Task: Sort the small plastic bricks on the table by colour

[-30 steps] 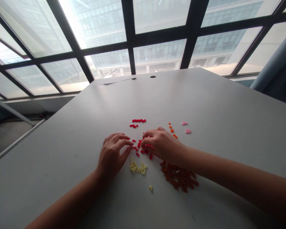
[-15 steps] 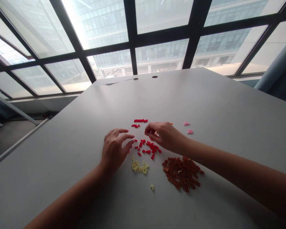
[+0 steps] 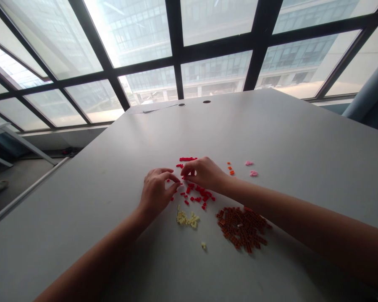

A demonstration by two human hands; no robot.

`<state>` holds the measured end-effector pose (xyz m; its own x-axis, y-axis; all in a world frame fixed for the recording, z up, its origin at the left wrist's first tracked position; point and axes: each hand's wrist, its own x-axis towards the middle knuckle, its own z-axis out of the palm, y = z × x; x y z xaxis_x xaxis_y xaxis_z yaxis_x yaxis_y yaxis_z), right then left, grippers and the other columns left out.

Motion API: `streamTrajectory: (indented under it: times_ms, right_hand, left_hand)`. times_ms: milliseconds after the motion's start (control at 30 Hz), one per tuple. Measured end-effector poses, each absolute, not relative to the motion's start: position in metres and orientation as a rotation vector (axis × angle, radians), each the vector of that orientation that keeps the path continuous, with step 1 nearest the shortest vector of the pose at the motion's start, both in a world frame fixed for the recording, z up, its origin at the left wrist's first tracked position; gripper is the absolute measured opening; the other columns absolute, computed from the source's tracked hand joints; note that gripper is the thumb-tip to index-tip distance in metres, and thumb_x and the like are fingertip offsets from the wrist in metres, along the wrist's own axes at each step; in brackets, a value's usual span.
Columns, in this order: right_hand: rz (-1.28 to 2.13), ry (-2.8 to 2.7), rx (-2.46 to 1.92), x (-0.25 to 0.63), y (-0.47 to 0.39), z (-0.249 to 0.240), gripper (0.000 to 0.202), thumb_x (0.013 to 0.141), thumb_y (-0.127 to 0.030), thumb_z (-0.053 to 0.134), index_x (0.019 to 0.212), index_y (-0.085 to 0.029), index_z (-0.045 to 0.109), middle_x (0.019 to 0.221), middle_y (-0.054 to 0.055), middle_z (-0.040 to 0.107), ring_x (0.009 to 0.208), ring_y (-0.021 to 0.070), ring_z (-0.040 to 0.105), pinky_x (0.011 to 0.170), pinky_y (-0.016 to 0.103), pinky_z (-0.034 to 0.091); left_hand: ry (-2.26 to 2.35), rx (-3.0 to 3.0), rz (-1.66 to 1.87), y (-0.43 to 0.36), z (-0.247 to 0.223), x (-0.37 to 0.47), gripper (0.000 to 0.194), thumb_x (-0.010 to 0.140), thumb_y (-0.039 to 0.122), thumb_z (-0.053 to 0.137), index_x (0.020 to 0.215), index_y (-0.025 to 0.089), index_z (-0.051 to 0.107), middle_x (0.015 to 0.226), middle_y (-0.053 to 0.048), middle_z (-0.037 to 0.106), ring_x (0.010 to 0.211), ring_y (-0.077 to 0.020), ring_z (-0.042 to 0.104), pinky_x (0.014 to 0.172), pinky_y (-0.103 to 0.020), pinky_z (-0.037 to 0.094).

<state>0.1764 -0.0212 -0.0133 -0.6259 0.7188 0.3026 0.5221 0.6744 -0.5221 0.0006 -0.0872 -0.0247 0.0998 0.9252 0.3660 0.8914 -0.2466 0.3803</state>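
Small red building bricks (image 3: 204,193) lie scattered on the white table in front of my hands. My left hand (image 3: 159,188) is closed in a pinch, with a tiny red brick (image 3: 181,183) at its thumb and fingertip. Just beside it, my right hand (image 3: 204,172) pinches another small red brick (image 3: 183,178), mostly covered by the fingers. The two sets of fingertips almost meet. Behind them sit a row of red bricks (image 3: 187,159) and a few loose red ones (image 3: 179,165), partly hidden by my right hand.
Nearer me are a pale yellow brick pile (image 3: 187,219), a small yellow cluster (image 3: 203,246) and a large brown brick pile (image 3: 241,228) under my right forearm. Orange bricks (image 3: 230,168) and pink bricks (image 3: 253,173) lie to the right. The white table (image 3: 271,134) reaches the windows.
My right hand has moved left toward my left hand, uncovering the orange bricks. The left finger and thumb have closed from apart into a pinch. The view has shifted slightly.
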Motion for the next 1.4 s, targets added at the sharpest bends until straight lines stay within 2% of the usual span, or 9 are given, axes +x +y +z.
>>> streamTrajectory:
  times_ms: [167,333,500,633,767,933,1067,1233,1400]
  right_hand:
    - [0.489,-2.368,-1.036,0.167,-0.017,-0.014,0.015,0.072,-0.011,0.068,0.081,-0.02,0.075,0.079,0.0,0.075,0.067,0.012,0.065,0.069,0.023,0.045]
    - [0.46,-2.333,-1.058,0.169,-0.011,-0.01,0.011,0.074,-0.021,0.07,0.084,-0.022,0.076,0.083,0.0,0.076,0.069,0.0129,0.066,0.07,0.025,0.047]
    - [0.299,-2.282,-1.142,0.196,-0.005,0.003,0.013,0.078,-0.021,0.066,0.086,-0.023,0.076,0.077,0.0,0.075,0.067,0.0133,0.065,0.071,0.026,0.046]
    - [0.286,-2.445,-1.168,0.21,-0.009,0.003,0.012,0.074,-0.02,0.071,0.084,-0.025,0.076,0.08,-0.001,0.074,0.068,0.0138,0.063,0.071,0.026,0.044]
    - [0.285,-2.543,-1.105,0.208,-0.017,-0.003,0.012,0.076,-0.021,0.07,0.086,-0.025,0.076,0.09,0.002,0.074,0.077,0.0149,0.064,0.076,0.027,0.043]
    - [0.34,-2.565,-1.12,0.202,-0.022,-0.005,0.013,0.076,-0.017,0.067,0.082,-0.024,0.076,0.087,0.001,0.074,0.075,0.0143,0.064,0.074,0.026,0.044]
    - [0.446,-2.547,-1.056,0.207,-0.024,0.0,0.014,0.077,-0.019,0.067,0.087,-0.022,0.076,0.088,0.002,0.074,0.073,0.0135,0.065,0.07,0.024,0.047]
    - [0.296,-2.547,-1.131,0.211,-0.027,0.005,0.024,0.081,-0.009,0.057,0.092,-0.02,0.075,0.093,0.004,0.075,0.078,0.0164,0.068,0.077,0.028,0.051]
    - [0.163,-2.668,-1.233,0.206,-0.031,0.008,0.032,0.08,-0.003,0.053,0.099,-0.019,0.074,0.103,0.007,0.073,0.083,0.0179,0.068,0.075,0.027,0.049]
  left_hand:
    - [1.979,2.244,0.969,-0.084,-0.017,-0.005,0.001,0.078,0.021,0.066,0.079,0.021,0.067,0.102,-0.006,0.07,0.1,-0.0251,0.06,0.094,-0.044,0.042]
    - [2.022,2.193,1.02,-0.082,-0.015,-0.007,0.004,0.08,0.021,0.06,0.08,0.02,0.064,0.086,-0.003,0.072,0.091,-0.0241,0.063,0.087,-0.041,0.045]
    - [1.983,2.188,1.088,-0.082,-0.016,-0.005,0.004,0.08,0.022,0.059,0.077,0.021,0.062,0.078,-0.001,0.071,0.082,-0.0211,0.065,0.082,-0.037,0.046]
    - [1.972,2.236,1.088,-0.082,-0.013,-0.005,0.004,0.077,0.019,0.062,0.075,0.021,0.064,0.078,0.0,0.072,0.083,-0.0206,0.064,0.083,-0.036,0.046]
    - [1.984,2.266,1.018,-0.077,-0.01,-0.007,0.005,0.076,0.02,0.065,0.077,0.023,0.068,0.08,0.001,0.074,0.088,-0.022,0.064,0.087,-0.037,0.045]
    - [2.021,2.227,0.961,-0.065,-0.014,-0.005,0.006,0.074,0.022,0.066,0.074,0.025,0.071,0.08,0.001,0.074,0.089,-0.0226,0.063,0.088,-0.038,0.045]
    - [1.998,2.212,0.911,-0.061,-0.018,-0.004,0.004,0.073,0.024,0.068,0.072,0.026,0.071,0.078,0.002,0.074,0.088,-0.0227,0.063,0.086,-0.038,0.046]
    - [1.976,2.212,0.847,-0.06,-0.011,-0.007,0.004,0.074,0.026,0.069,0.074,0.027,0.072,0.078,0.002,0.074,0.086,-0.0227,0.064,0.085,-0.038,0.046]
    - [2.021,2.287,0.689,-0.057,-0.001,-0.006,0.014,0.071,0.034,0.074,0.083,0.028,0.073,0.088,-0.001,0.074,0.097,-0.0295,0.061,0.09,-0.047,0.041]
